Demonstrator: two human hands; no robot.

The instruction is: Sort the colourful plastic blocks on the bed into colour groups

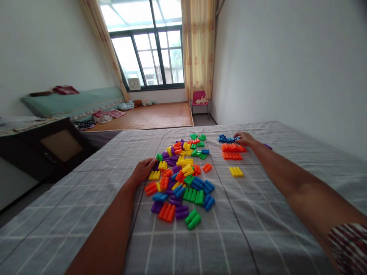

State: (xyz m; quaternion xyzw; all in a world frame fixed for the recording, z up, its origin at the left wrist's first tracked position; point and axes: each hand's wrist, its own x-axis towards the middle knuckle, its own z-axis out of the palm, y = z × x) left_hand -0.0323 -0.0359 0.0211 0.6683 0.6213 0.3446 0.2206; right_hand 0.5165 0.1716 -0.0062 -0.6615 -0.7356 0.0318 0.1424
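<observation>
A heap of plastic building blocks (187, 162), shaped like joined tubes in several colours, is spread over the grey checked cloth (109, 233). My left hand (143, 170) lies at the heap's left edge, fingers closed together beside a purple block; what the fingertips hold is hidden. At the far right, my right hand (244, 139) pinches the right end of a row of blue blocks (225, 139). Just nearer than it lie orange-red blocks (232, 156) in two rows, and nearer still a yellow block (236, 172).
A small purple block (267, 146) lies right of my right forearm. Beyond the cloth-covered surface are a bed (160, 114) and a pink chair (197, 95) by the window. A dark cabinet (54, 149) stands at left, and a white wall (286, 68) runs along the right.
</observation>
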